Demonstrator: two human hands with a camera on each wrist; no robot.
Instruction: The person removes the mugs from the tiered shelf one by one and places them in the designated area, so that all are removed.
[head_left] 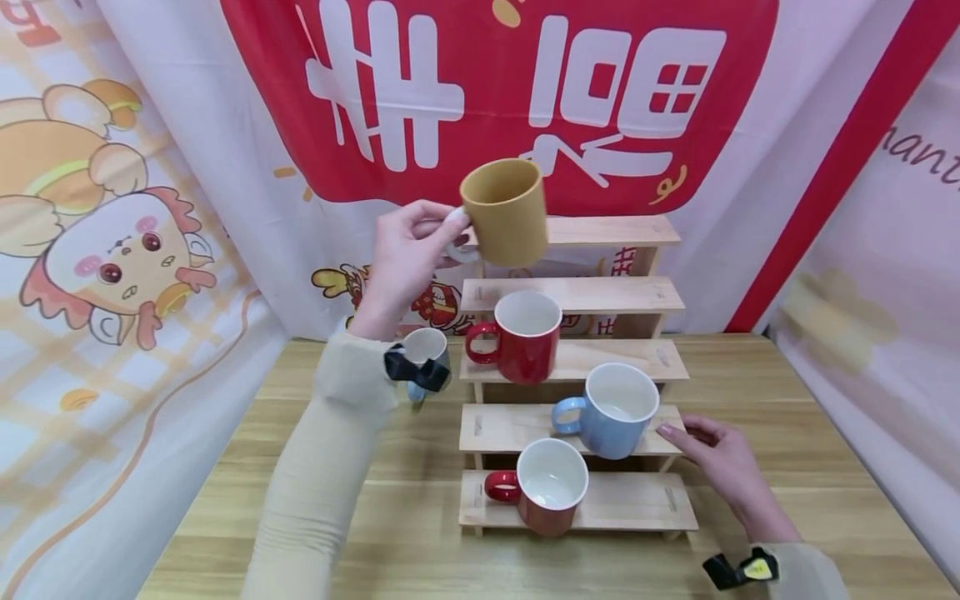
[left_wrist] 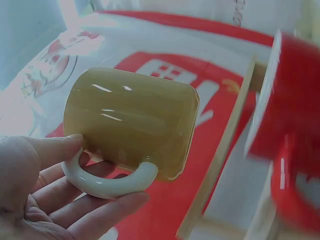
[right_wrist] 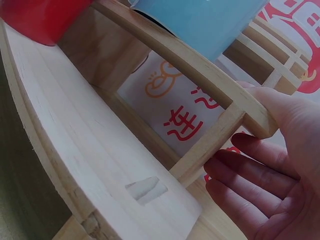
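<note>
My left hand (head_left: 412,250) holds a mustard-yellow mug (head_left: 510,217) by its white handle (left_wrist: 110,185), thumb on top and fingers through and beneath it. The mug is upright, slightly tilted, and overlaps the top tier of a wooden stepped rack (head_left: 577,293) in the head view. My right hand (head_left: 723,462) grips the right end of a lower tier, thumb over the board and fingers below. Close to that thumb, a light blue mug (head_left: 617,417) stands on the same tier. A red mug (head_left: 525,342) stands higher up, and another red mug (head_left: 551,492) on the lowest tier.
A pale mug (head_left: 427,346) with a blue handle is partly hidden behind my left wrist, left of the rack. The rack stands on a wood-grain table (head_left: 375,533). Printed cloth (head_left: 502,100) hangs behind and along both sides.
</note>
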